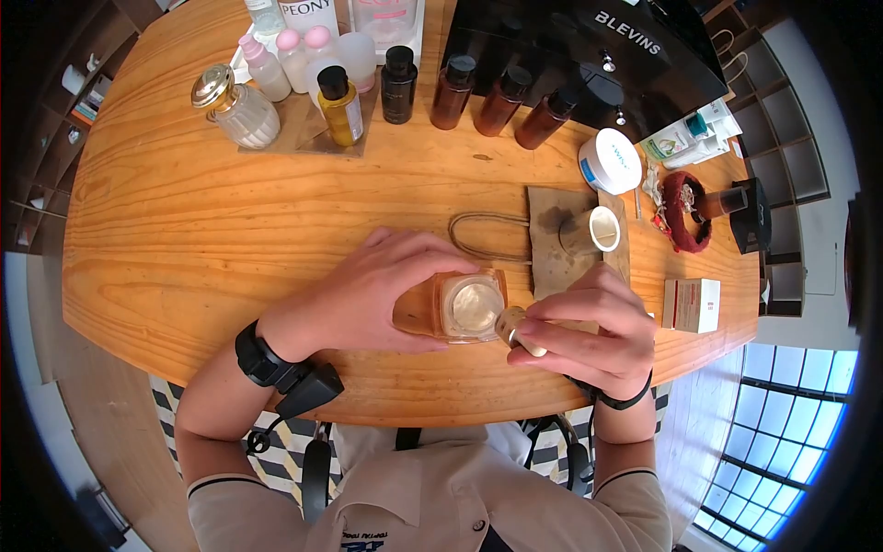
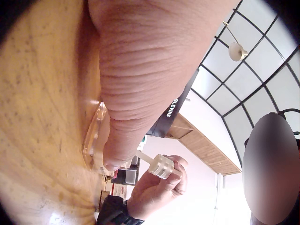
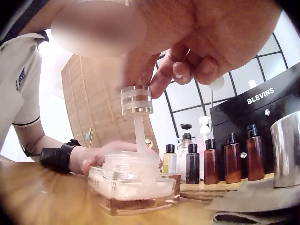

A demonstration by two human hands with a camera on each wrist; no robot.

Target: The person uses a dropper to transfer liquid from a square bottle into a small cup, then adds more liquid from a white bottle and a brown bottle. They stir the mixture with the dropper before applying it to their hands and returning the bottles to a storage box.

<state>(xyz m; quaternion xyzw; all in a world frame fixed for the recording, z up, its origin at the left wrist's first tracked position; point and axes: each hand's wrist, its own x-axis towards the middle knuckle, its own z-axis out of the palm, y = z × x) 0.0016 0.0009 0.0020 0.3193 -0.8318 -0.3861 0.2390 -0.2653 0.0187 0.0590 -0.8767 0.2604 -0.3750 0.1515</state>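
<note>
A square glass jar (image 1: pixel 474 308) of whitish cream stands uncovered near the table's front edge. My left hand (image 1: pixel 375 296) holds its left side, thumb and fingers spread around the corners. Between the fingertips of my right hand (image 1: pixel 598 331) is a small banded metallic cap (image 3: pixel 137 100), pinched just right of the jar in the head view. From the cap a pale, translucent stem (image 3: pixel 140 133) reaches down toward the jar's mouth in the right wrist view, overlapping the rim there. The left wrist view shows my left hand large, covering most of the jar.
Behind the right hand, a small cup (image 1: pixel 602 229) lies tilted on a brown paper bag (image 1: pixel 552 267). A white box (image 1: pixel 696 305) stands at the right. Along the back are brown bottles (image 1: pixel 453 92), a black BLEVINS case (image 1: pixel 515 37) and a round white tub (image 1: pixel 610 161).
</note>
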